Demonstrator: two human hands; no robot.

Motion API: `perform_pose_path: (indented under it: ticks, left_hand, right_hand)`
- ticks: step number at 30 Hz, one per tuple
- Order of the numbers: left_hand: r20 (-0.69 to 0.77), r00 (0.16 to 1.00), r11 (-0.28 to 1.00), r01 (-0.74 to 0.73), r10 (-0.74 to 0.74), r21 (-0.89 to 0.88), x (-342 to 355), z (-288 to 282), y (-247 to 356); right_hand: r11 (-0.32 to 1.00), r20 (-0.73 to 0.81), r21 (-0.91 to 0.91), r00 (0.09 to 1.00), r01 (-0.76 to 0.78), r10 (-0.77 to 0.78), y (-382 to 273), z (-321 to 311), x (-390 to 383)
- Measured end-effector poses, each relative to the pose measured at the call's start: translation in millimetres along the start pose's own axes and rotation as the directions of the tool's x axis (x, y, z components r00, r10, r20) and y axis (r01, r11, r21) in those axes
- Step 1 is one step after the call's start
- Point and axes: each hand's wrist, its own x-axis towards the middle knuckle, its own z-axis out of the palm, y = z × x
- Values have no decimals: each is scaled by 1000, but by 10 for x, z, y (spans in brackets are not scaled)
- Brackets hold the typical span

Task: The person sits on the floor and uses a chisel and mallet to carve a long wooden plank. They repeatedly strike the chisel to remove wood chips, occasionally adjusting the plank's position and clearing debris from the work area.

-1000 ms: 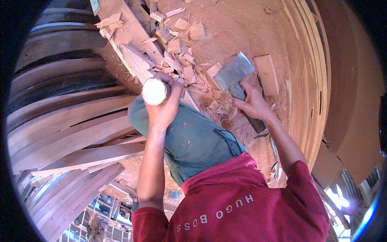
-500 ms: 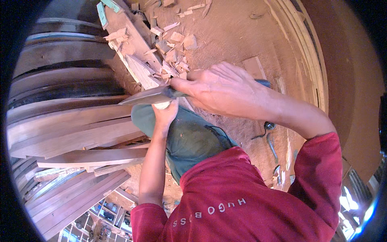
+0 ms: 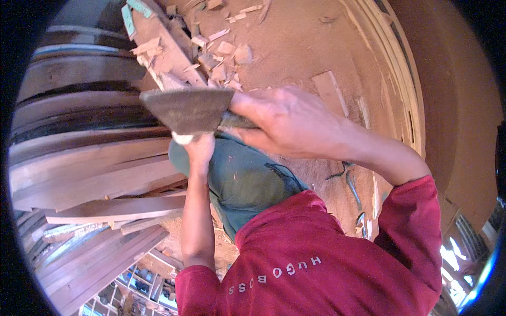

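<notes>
My right hand [image 3: 287, 121] is closed round the dark handle of a cleaver-like tool. The tool's broad grey metal blade [image 3: 187, 108] lies flat-on to me, reaching left over my other hand. Below the blade my left hand [image 3: 200, 151] is closed on a pale piece of wood [image 3: 183, 139], of which only a whitish end shows. The blade hides most of that piece and the left fingers. Just beyond is a long wooden board [image 3: 167, 45] strewn with chips. My knee in green trousers [image 3: 237, 168] is beside the left forearm.
Wood chips and offcuts [image 3: 226, 48] litter the brown floor ahead. Curved planks [image 3: 89, 163] are stacked along the left. A flat offcut [image 3: 330, 92] lies to the right, and long wooden strips [image 3: 406, 68] curve along the far right. Small tools [image 3: 353, 189] lie by my right side.
The blade has turned from nearly edge-on to flat-on and shifted up and left. My left hand has moved slightly left, and the right stays on the handle.
</notes>
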Motion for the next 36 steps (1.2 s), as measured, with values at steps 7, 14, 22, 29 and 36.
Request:
perform_pose_path:
  ticks: [7,14,22,29,36]
  left_hand:
    - [151,979,966,-168,139,197,-67,142,-208]
    - [-26,939,855,-301,344,421,49,127,-244]
    - [-267,963,764,-188,22,-617,274,-183,322]
    - [115,993,1000,-13,11,15,296,16,373]
    - [169,986,1000,-14,10,20,329,155,323]
  right_hand:
    - [994,139,-100,988,-48,61,32,140,110]
    - [984,223,-153,967,-93,126,97,206,171]
    - [919,-183,120,901,-377,393,745,753,-174]
    - [572,143,170,594,-803,792,1490,1432,-794]
    - [619,45,150,630,-771,775,1641,1878,-1183]
